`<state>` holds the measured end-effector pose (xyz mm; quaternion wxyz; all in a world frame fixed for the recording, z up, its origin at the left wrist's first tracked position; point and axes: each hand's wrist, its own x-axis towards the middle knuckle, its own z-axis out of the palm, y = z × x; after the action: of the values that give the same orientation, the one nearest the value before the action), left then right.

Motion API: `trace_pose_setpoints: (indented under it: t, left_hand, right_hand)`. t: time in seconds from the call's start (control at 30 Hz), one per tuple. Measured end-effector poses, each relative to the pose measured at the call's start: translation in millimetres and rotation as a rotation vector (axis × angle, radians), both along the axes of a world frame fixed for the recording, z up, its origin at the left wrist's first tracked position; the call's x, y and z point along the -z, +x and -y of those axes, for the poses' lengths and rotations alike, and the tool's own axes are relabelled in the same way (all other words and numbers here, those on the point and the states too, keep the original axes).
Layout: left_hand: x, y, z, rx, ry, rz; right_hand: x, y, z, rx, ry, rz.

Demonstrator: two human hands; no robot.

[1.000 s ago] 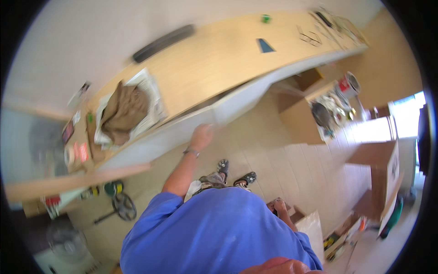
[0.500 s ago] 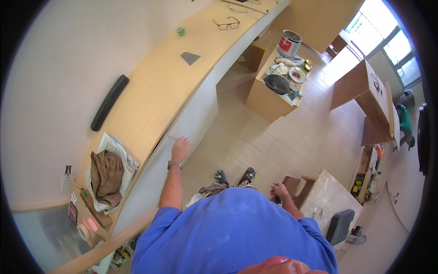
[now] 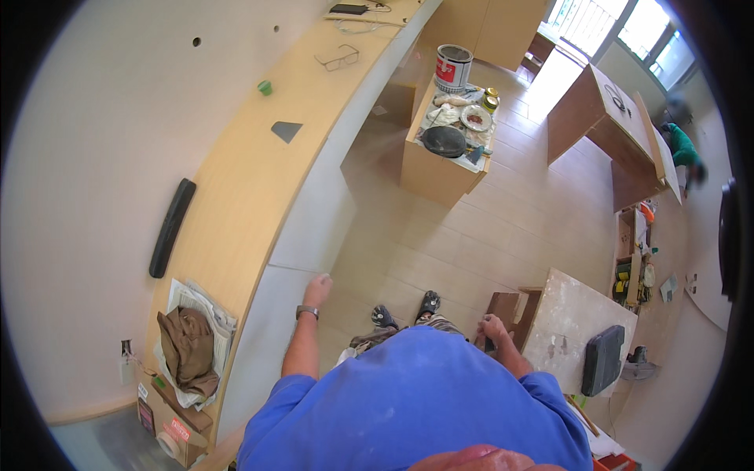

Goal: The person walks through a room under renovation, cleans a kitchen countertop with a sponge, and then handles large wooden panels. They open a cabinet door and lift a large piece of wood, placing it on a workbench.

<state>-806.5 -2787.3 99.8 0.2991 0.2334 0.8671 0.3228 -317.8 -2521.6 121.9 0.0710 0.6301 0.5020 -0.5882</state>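
My left hand [image 3: 318,290], with a wristband [image 3: 307,312] behind it, hangs beside the white front panel [image 3: 302,228] of the long counter. Its fingers are curled in, and whatever they may hold is hidden. Low on the other side, my right hand [image 3: 492,327] is closed on a small dark object [image 3: 490,344] that I cannot make out. It hangs next to a brown wooden frame [image 3: 506,308] and a paint-stained board [image 3: 577,330]. On that board lies a black case [image 3: 603,359].
The counter top [image 3: 243,188] holds glasses [image 3: 338,57], a green cup [image 3: 265,87], a grey scraper plate [image 3: 287,131], and brown cloth [image 3: 187,351] on newspapers. Ahead stands a cabinet [image 3: 436,177] bearing a paint can [image 3: 453,68]. A person in green [image 3: 683,147] is at far right.
My view has shifted forward along the counter; the cabinet and paint can now appear further left. My left hand's fingers are curled in more. The right hand stays closed at my side.
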Motion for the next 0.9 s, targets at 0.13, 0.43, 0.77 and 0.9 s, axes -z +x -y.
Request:
trace_pose_setpoints:
  t: [0.13, 0.43, 0.77, 0.9]
  left_hand:
    - [-1.3, 45.0, -48.0, 0.281, -0.051, 0.130]
    - [25.0, 101.9, -140.8, 0.148, -0.039, 0.457]
    - [64.1, 119.0, -137.9, 0.229, -0.247, 0.132]
    - [44.4, 116.4, -198.4, -0.085, -0.358, 0.579]
  right_hand:
    - [6.5, 22.2, 1.1, 0.001, 0.047, 0.010]
    - [24.5, 57.1, -58.9, 0.198, 0.136, -0.116]
    - [-35.5, 24.8, -204.6, 0.238, 0.004, -0.338]
    - [-36.1, 26.6, -246.9, 0.414, -0.026, -0.405]
